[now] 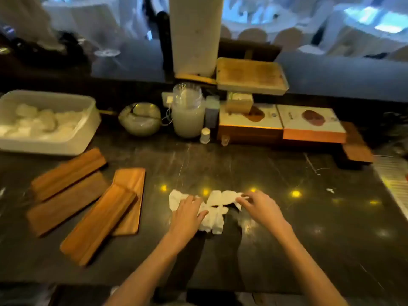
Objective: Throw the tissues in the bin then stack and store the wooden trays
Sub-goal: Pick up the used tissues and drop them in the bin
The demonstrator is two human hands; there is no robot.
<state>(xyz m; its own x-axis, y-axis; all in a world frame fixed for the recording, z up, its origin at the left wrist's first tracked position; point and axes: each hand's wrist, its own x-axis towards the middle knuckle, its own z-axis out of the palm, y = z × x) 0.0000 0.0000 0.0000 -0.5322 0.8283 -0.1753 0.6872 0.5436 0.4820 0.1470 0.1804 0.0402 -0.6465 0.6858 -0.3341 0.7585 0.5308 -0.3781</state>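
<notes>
- Left forearm point(154, 257): extended from the lower edge, angled up and slightly right, wrist straight.
- Left hand point(187, 214): palm down on the left part of the tissues point(220, 199). Fingers nearly straight and flat, thumb spread right against the paper. Pressing, not gripping.
- Right forearm point(309, 257): extended from the lower right, angled up and left.
- Right hand point(259, 206): knuckles up, fingers bent, fingertips point(247, 201) pinching the right end of the tissues.
- Tissues: white, crumpled, in one heap near the middle of the bench point(287, 250), under and between both hands. Number of separate pieces not readable.
- Wooden trays point(88, 239): four, long and narrow, flat on the bench left of the tissues, clear of the heap, not in one stack.
- First tray point(68, 173): farthest back and left, slanted.
- Second tray point(66, 204): just beside the first on its near side, same slant.
- Third tray point(130, 180): nearest the tissues, set almost straight front to back.
- Fourth tray point(99, 226): slanted, far end lying over the third tray.
- Back of the bench, counted:
  - one white tub point(84, 133) with pale lumps inside
  - one glass bowl point(140, 119)
  - one jar point(187, 120) with milky contents
  - one small white cup point(204, 135)
  - two flat boxes point(311, 122) side by side
  - one board point(251, 75) raised on a small block
</notes>
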